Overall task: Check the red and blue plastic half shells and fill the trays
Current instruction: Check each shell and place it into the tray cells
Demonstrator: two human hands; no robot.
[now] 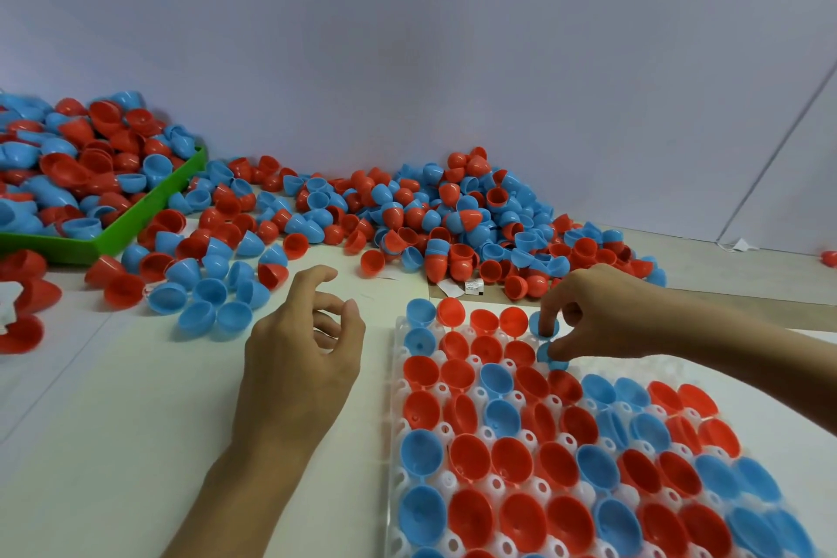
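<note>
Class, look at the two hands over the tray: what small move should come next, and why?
Probably the right hand should press its blue half shell down into the far tray row and let go. Its fingers pinch that shell at the tray's far edge, beside seated red shells. The left hand hovers empty, open, nearest the loose pile.

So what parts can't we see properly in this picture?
- Head view: the white tray runs off the bottom and right edges, so its full count is hidden.
- The right hand covers the blue shells it pinches.
- The green tray is cut by the left edge.
- The small label is unreadable.
</note>
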